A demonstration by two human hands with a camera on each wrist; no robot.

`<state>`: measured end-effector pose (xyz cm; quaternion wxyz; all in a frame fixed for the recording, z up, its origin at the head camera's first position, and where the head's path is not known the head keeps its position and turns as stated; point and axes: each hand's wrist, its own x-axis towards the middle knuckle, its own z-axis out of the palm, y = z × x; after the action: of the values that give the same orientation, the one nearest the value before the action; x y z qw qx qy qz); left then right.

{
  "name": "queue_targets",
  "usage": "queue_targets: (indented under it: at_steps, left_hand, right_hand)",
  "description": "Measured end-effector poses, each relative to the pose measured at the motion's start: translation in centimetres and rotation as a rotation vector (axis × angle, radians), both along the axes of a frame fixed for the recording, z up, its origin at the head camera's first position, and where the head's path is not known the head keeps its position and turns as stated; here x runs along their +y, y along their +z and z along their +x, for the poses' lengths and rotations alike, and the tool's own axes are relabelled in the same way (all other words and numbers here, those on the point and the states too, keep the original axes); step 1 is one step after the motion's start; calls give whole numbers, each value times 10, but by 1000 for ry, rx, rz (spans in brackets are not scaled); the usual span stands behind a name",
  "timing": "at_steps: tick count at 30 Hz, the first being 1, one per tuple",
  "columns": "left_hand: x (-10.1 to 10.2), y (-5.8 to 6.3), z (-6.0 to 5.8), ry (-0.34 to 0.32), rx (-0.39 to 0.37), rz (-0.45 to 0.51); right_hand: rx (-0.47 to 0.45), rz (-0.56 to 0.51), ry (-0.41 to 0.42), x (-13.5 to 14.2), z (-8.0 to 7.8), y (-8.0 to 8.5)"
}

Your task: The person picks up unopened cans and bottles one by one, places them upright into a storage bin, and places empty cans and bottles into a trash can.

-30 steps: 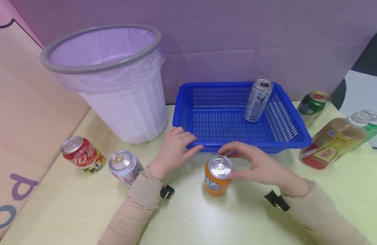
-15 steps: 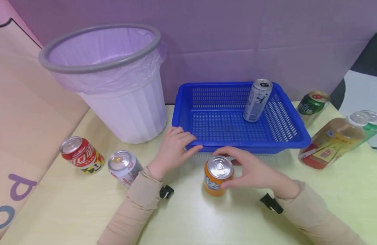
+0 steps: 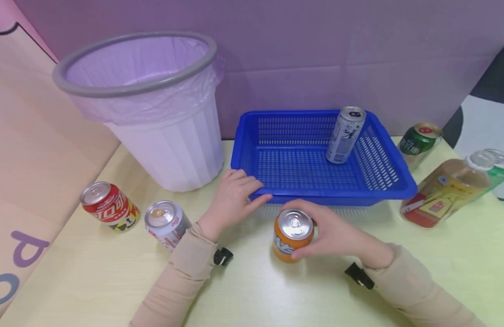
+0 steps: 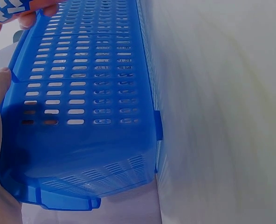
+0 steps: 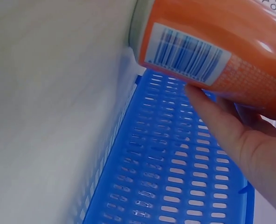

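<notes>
Left fingers (image 3: 242, 182) grip a blue basket (image 3: 321, 192) containing a can (image 3: 342, 138)

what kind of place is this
Likely a staged indoor tabletop, though exactly where is unclear: a lined bin and a blue basket stand before a purple backdrop.

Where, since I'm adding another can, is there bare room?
Bare patches: table between the sleeves, this side of the orange can; inside the basket, left of the tall can. Crowded: right of the basket, with bottle and green cans.
</notes>
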<state>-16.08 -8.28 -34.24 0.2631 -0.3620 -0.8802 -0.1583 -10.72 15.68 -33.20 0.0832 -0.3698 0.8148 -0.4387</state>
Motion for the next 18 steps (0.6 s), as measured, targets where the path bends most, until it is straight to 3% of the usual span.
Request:
queue_targets:
  at_steps: [18]
  left_hand:
    - [1, -2, -1, -14, 15, 22]
  right_hand:
    - [17, -19, -1, -3, 0, -6]
